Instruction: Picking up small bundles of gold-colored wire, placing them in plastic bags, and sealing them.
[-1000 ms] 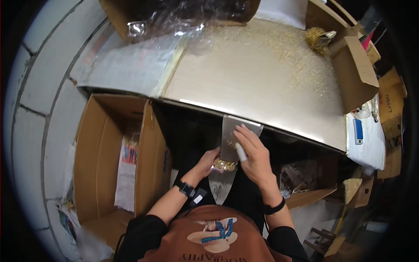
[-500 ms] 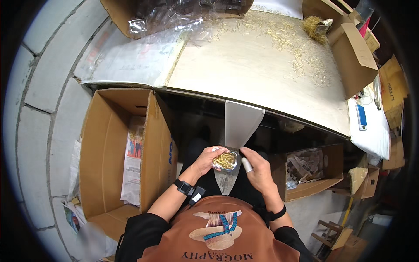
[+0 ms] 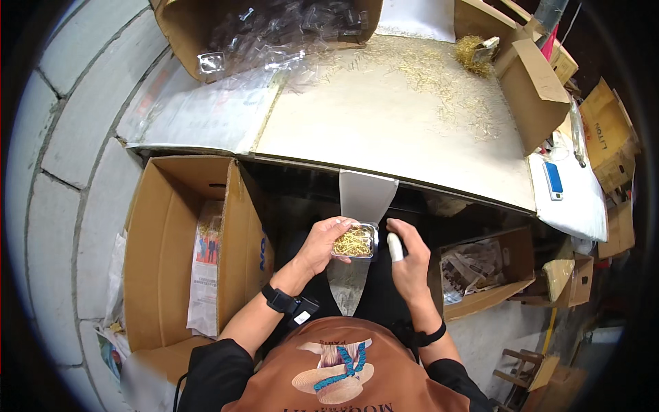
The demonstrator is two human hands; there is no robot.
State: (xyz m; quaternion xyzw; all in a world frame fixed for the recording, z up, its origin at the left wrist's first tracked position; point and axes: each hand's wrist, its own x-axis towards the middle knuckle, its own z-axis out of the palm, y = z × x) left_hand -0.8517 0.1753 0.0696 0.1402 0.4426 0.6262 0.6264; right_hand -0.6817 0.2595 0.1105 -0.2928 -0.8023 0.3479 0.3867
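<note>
A small clear plastic box (image 3: 371,244) filled with thin gold-coloured metal pieces is gripped in my left hand (image 3: 318,246), thumb on its top edge, above my lap. Just to the right of it, my right hand (image 3: 413,266) hovers apart from the box. A white wrapping covers one of its digits, probably the thumb. Its index finger and the wrapped digit stand apart, with nothing visible between them; the other fingers are partly curled.
Ahead is a pale worktop (image 3: 384,130) scattered with gold pieces. A carton (image 3: 182,51) of clear plastic boxes lies at far left. Large cardboard boxes (image 3: 165,254) flank my legs; the right one (image 3: 491,295) contains newspaper. A blue device (image 3: 553,180) rests at the right.
The box in my left hand now appears more face-up to view. My right hand has moved slightly right and down. The whole view has shifted a little.
</note>
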